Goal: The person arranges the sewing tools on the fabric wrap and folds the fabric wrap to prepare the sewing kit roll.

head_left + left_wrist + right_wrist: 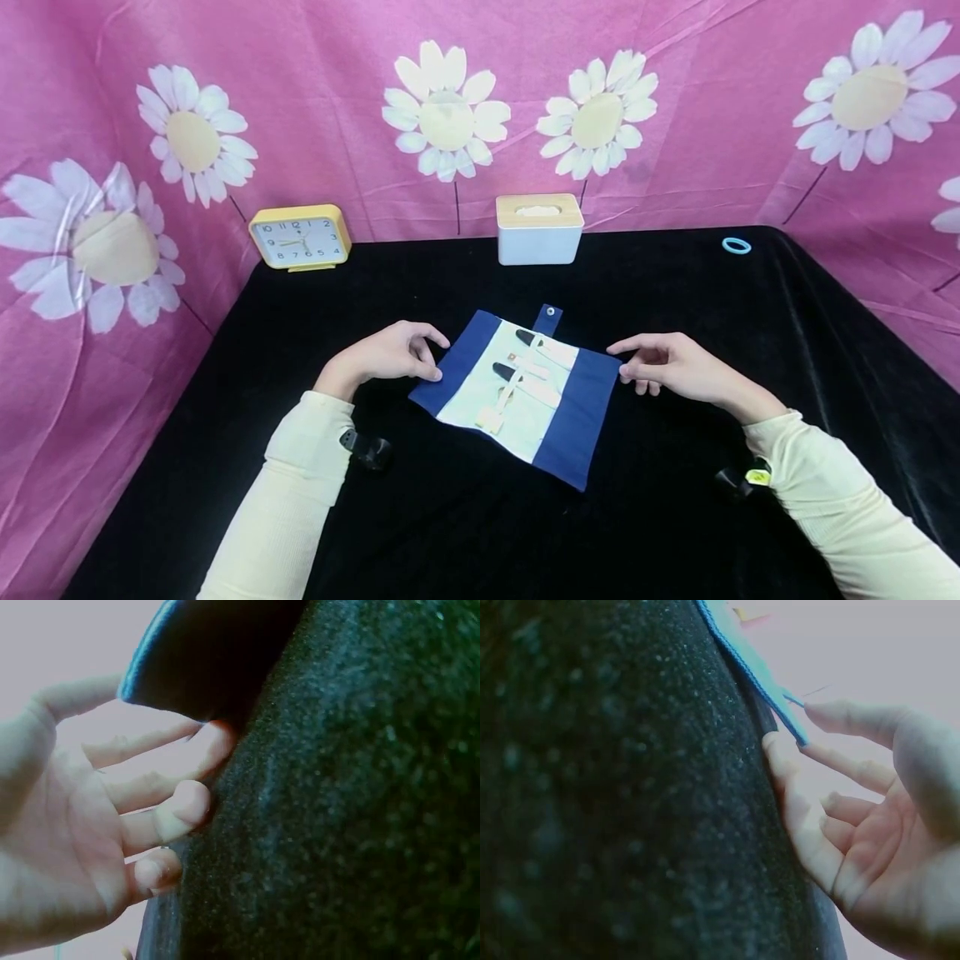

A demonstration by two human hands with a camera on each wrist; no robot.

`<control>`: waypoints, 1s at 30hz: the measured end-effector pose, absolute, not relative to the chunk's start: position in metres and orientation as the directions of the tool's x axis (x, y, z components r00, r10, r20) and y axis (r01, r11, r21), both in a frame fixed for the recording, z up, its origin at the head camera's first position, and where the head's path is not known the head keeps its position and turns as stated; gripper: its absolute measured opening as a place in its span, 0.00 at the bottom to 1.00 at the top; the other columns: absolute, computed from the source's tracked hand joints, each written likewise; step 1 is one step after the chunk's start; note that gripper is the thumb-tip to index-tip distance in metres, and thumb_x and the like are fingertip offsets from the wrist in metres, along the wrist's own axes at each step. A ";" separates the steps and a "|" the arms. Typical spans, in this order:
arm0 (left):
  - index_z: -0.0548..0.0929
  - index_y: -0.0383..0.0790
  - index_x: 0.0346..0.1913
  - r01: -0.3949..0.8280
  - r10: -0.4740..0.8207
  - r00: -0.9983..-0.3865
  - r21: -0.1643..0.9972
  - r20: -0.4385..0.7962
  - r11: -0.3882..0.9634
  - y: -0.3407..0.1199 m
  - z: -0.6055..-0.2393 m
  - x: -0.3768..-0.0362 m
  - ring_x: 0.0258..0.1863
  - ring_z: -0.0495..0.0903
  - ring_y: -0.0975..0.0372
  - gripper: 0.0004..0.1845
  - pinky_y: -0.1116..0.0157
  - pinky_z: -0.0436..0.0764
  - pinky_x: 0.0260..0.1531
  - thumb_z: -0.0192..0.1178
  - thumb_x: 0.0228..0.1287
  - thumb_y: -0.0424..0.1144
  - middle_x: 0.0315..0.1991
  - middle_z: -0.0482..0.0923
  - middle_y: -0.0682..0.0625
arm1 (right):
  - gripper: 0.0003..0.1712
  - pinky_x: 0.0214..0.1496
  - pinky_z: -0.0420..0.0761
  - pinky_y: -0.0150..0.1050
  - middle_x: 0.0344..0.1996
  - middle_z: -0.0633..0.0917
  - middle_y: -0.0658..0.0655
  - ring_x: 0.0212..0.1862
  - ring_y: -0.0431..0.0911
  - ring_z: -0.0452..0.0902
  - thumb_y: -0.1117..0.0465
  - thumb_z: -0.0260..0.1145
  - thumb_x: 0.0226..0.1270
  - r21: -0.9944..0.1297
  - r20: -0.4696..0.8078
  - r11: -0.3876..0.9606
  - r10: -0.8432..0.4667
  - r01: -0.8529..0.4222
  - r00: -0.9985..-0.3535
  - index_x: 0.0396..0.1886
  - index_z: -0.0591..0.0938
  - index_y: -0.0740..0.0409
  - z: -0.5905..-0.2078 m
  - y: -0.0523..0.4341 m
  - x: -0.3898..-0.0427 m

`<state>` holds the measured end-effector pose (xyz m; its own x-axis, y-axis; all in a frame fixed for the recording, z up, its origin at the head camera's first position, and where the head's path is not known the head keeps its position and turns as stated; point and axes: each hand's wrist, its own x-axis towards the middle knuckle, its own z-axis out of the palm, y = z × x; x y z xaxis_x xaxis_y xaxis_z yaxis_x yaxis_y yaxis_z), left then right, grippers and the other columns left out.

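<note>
A navy tool roll (480,387) with a pale inner panel lies unfolded on the black cloth. Several slim pale tools (529,386) sit in the panel, two with black pointed ends; their exact kind is unclear. At the roll's left edge, my left hand (401,350) has its thumb and index finger spread apart. The left wrist view shows a dark corner of the roll (195,667) over the relaxed fingers (157,787). My right hand (671,364) reaches the far right corner with thumb and index fingertips. In the right wrist view, the fingers (810,832) lie loosely beside the blue edge (742,664).
A yellow alarm clock (300,237) stands at the back left. A white tissue box (538,242) with a wooden lid is at the back middle. A light-blue ring (737,246) lies at the back right. Pink flowered fabric (322,108) hangs behind the table.
</note>
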<state>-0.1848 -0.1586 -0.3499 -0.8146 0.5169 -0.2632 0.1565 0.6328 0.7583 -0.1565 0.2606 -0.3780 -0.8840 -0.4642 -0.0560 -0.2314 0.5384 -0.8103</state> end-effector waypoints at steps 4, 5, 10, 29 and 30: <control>0.75 0.35 0.55 0.171 0.503 -0.835 0.765 -0.221 0.620 -0.158 -0.353 -0.186 0.29 0.78 0.62 0.25 0.66 0.76 0.36 0.67 0.53 0.34 0.31 0.81 0.47 | 0.22 0.27 0.81 0.41 0.31 0.86 0.58 0.26 0.46 0.81 0.58 0.62 0.66 -0.836 -0.061 0.506 -0.469 -0.211 -0.881 0.58 0.75 0.62 -0.380 0.265 -0.156; 0.76 0.34 0.55 0.175 0.501 -0.839 0.768 -0.211 0.617 -0.157 -0.354 -0.186 0.29 0.78 0.63 0.25 0.66 0.76 0.36 0.67 0.53 0.35 0.32 0.81 0.46 | 0.23 0.27 0.81 0.41 0.31 0.86 0.58 0.27 0.46 0.82 0.58 0.62 0.66 -0.843 -0.061 0.496 -0.470 -0.206 -0.881 0.58 0.75 0.62 -0.380 0.266 -0.156; 0.76 0.34 0.55 0.164 0.475 -0.860 0.780 -0.186 0.604 -0.154 -0.357 -0.187 0.30 0.78 0.62 0.23 0.66 0.77 0.36 0.66 0.54 0.34 0.33 0.81 0.46 | 0.24 0.28 0.82 0.43 0.33 0.87 0.60 0.28 0.48 0.83 0.58 0.62 0.66 -0.871 -0.063 0.457 -0.470 -0.182 -0.880 0.60 0.74 0.63 -0.382 0.267 -0.156; 0.78 0.39 0.52 0.166 0.421 -0.892 0.748 -0.164 0.643 -0.146 -0.363 -0.188 0.31 0.77 0.60 0.19 0.65 0.76 0.38 0.64 0.57 0.34 0.33 0.80 0.47 | 0.23 0.28 0.82 0.43 0.31 0.87 0.58 0.26 0.48 0.83 0.58 0.63 0.65 -0.878 -0.049 0.447 -0.433 -0.168 -0.900 0.59 0.75 0.62 -0.385 0.264 -0.154; 0.78 0.39 0.52 0.166 0.420 -0.892 0.746 -0.165 0.645 -0.146 -0.363 -0.188 0.31 0.77 0.60 0.18 0.65 0.76 0.37 0.64 0.57 0.34 0.33 0.80 0.47 | 0.24 0.28 0.82 0.43 0.31 0.87 0.57 0.26 0.48 0.83 0.59 0.64 0.64 -0.878 -0.044 0.448 -0.429 -0.170 -0.902 0.58 0.75 0.62 -0.385 0.264 -0.153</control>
<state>-0.1881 -0.1460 -0.3630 -0.8924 0.4202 -0.1647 0.1657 0.6446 0.7463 -0.1534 0.2636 -0.3852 -0.9021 -0.4291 -0.0444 -0.1700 0.4483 -0.8776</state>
